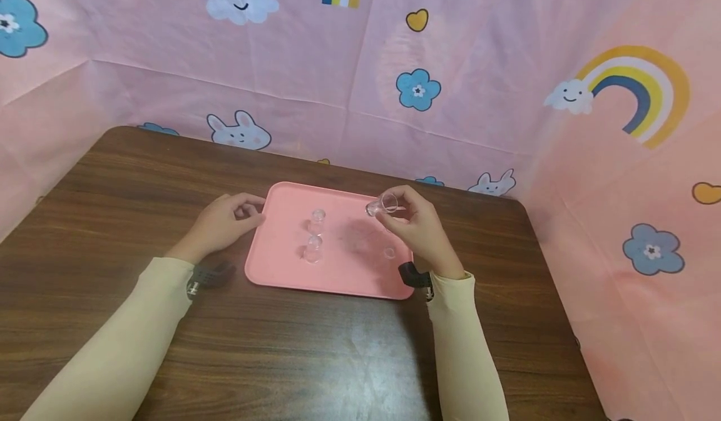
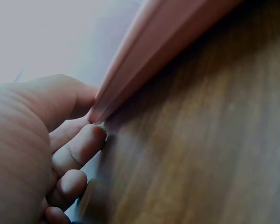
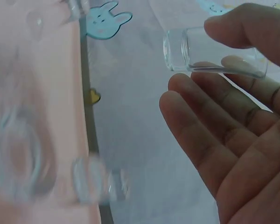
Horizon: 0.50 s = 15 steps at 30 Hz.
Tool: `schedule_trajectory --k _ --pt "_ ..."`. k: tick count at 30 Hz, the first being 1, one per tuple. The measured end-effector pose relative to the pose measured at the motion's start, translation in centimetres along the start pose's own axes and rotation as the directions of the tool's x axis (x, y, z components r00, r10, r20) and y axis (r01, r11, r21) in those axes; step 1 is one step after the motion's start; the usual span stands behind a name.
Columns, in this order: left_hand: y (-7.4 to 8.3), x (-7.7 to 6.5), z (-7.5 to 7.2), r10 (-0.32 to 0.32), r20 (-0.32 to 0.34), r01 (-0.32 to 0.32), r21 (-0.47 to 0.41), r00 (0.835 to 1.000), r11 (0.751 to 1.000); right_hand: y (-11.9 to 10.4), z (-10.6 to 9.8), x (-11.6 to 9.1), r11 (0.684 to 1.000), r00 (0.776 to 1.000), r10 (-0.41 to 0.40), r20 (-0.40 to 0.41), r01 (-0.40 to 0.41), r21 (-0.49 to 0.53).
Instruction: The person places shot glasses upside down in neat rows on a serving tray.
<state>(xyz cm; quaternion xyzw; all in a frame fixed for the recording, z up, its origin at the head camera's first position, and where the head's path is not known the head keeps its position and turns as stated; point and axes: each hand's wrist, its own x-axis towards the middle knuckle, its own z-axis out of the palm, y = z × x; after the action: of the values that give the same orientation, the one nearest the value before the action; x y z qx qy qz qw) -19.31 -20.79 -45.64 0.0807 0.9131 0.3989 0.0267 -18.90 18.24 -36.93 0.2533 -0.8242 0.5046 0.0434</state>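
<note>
A small clear glass (image 1: 388,204) with a thick base is in my right hand (image 1: 417,224), above the right part of the pink tray (image 1: 281,274). Thumb and fingers grip the glass, which lies tilted well over; in the right wrist view the same glass (image 3: 177,49) shows its thick bottom pointing away from the palm. My left hand (image 1: 225,218) is at the tray's left edge, pinching the rim (image 2: 114,88) between thumb and fingers. On the tray's left half stand clear pieces of glassware, a farther one (image 1: 318,215) and a nearer one (image 1: 314,243).
Beneath my right hand, a small clear round piece (image 1: 389,253) lies on the tray; its kind is unclear. The tray rests on a dark wooden table (image 1: 270,358). A patterned pink cloth (image 1: 315,83) hangs behind the table and along its right side.
</note>
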Motion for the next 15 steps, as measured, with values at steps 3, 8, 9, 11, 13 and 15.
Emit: schedule_trajectory --k 3,8,9,11,13,15 --pt "-0.1 0.1 0.0 0.006 0.002 -0.006 -0.004 1.000 1.000 -0.7 0.6 0.6 0.999 1.000 -0.020 0.008 0.020 0.025" --pt "-0.5 0.3 0.2 0.007 -0.005 -0.007 -0.008 1.000 1.000 -1.6 1.5 1.6 0.998 0.999 -0.033 0.042 0.030 0.054" --pt "-0.5 0.4 0.2 0.006 -0.006 -0.006 -0.009 1.000 1.000 -1.7 1.7 1.8 0.998 0.998 -0.036 0.049 0.033 0.056" --pt "-0.5 0.3 0.2 0.007 -0.006 -0.007 -0.011 1.000 1.000 -2.2 2.1 2.3 0.997 0.997 -0.051 0.058 0.048 0.055" --pt "-0.5 0.3 0.1 0.012 -0.005 -0.012 -0.012 1.000 1.000 -2.7 2.4 2.8 0.996 0.996 -0.068 0.058 0.065 0.054" --pt "-0.5 0.2 0.0 0.018 -0.009 -0.018 -0.011 1.000 1.000 -3.3 2.8 3.3 0.995 0.995 -0.091 0.049 0.089 0.045"
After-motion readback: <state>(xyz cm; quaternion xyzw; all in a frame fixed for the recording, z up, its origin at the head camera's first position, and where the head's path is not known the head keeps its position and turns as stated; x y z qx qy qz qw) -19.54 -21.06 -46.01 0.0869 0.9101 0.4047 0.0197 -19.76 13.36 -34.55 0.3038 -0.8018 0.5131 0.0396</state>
